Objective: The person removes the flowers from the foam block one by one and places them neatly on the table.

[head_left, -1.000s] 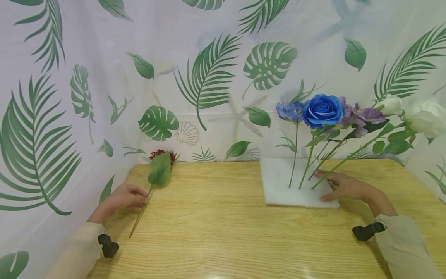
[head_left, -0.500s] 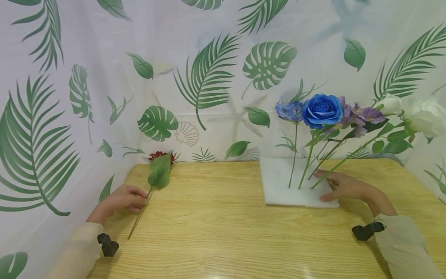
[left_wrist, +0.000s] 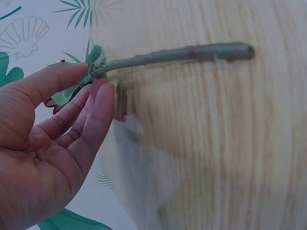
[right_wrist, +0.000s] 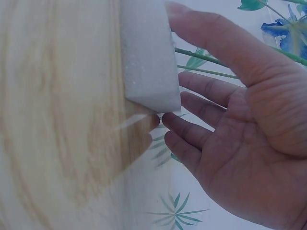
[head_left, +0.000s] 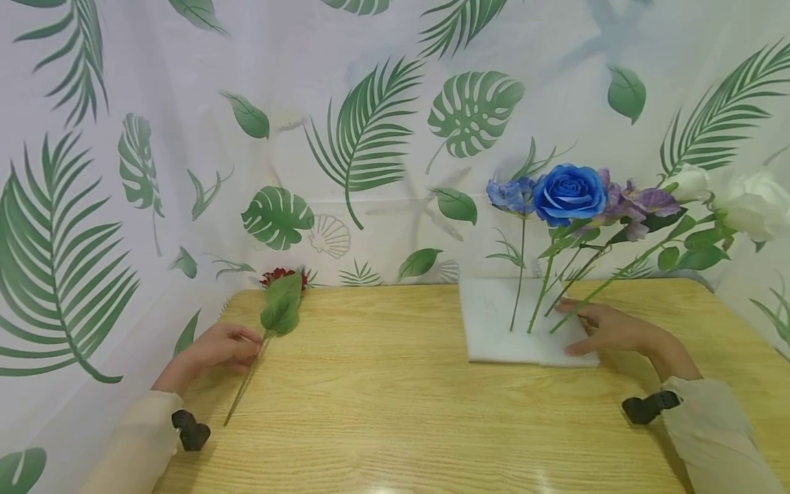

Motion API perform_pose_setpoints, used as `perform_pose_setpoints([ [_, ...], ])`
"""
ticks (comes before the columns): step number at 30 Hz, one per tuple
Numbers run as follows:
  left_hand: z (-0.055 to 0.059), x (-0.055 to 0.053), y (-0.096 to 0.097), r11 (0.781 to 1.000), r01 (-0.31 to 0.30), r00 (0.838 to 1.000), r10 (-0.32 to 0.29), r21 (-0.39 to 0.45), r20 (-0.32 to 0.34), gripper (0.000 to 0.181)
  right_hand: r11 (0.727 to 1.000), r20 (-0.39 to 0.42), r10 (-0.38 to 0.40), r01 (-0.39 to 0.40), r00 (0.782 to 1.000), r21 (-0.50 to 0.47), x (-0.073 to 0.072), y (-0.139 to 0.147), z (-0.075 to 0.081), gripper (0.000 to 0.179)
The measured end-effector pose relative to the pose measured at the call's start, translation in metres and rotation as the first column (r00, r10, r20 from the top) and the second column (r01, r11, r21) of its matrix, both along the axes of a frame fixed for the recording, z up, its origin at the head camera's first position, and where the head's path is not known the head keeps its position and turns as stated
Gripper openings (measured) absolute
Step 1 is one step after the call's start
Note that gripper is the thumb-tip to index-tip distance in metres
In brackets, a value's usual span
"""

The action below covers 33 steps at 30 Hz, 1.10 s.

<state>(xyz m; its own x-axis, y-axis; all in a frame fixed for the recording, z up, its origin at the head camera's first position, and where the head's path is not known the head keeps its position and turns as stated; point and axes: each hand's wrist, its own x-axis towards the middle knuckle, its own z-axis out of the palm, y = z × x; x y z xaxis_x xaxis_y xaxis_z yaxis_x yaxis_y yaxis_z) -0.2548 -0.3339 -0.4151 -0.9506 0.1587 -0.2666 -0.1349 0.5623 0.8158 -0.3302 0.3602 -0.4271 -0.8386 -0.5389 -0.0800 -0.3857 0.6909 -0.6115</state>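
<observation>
An artificial red flower (head_left: 284,277) with a large green leaf (head_left: 280,303) lies on the left of the table in the head view. My left hand (head_left: 228,346) pinches its stem (head_left: 239,394) between thumb and fingers just below the leaf. In the left wrist view the stem (left_wrist: 182,54) reaches out past the fingertips. At right, my right hand (head_left: 617,333) rests on the right side of a white foam board (head_left: 494,336), thumb near its front corner. The right wrist view shows the thumb touching the foam (right_wrist: 151,52), its other fingers loosely extended beside it.
Several artificial flowers stand in the foam: a light blue one (head_left: 511,195), a blue rose (head_left: 569,195), a purple one (head_left: 648,206) and white roses (head_left: 756,206) leaning right. A leaf-printed curtain (head_left: 370,226) hangs behind the wooden table (head_left: 382,412).
The lower end of the red flower's stem has shifted slightly left and toward me. The whole view has drifted a little. Both hands stay nearly where they were.
</observation>
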Motion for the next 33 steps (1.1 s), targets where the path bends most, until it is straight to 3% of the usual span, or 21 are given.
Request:
perform_pose_setpoints([
  [6,0.009,-0.005,0.001,0.997,-0.005,0.997,-0.002,-0.078,-0.083,0.050,1.000,0.009,-0.005,0.005,1.000,0.012,0.001,0.000,0.001,0.086],
  [10,0.020,-0.012,0.010,0.999,-0.014,0.992,0.008,-0.053,-0.125,0.052,1.000,0.003,-0.007,0.007,1.000,0.020,0.000,-0.001,0.000,0.085],
  [14,0.038,-0.020,0.028,0.999,0.018,0.981,-0.025,-0.039,-0.191,0.053,1.000,0.007,-0.017,0.017,1.000,0.022,-0.001,0.000,0.000,0.086],
  [19,0.058,-0.030,0.063,0.998,0.064,0.964,-0.068,-0.023,-0.258,0.048,1.000,0.002,-0.017,0.017,1.000,0.023,-0.001,0.000,0.000,0.085],
  [24,0.068,-0.039,0.109,0.993,0.117,0.950,-0.112,-0.001,-0.293,0.040,1.000,0.007,-0.013,0.013,1.000,0.023,-0.001,-0.001,0.000,0.084],
  [28,0.073,-0.041,0.149,0.984,0.178,0.932,-0.162,0.019,-0.326,0.038,1.000,0.028,-0.006,0.006,1.000,0.000,-0.001,-0.002,0.001,0.084],
  [33,0.070,-0.046,0.195,0.961,0.269,0.900,-0.225,0.070,-0.374,0.035,1.000,0.028,-0.011,0.011,1.000,-0.002,-0.001,0.000,0.001,0.085],
])
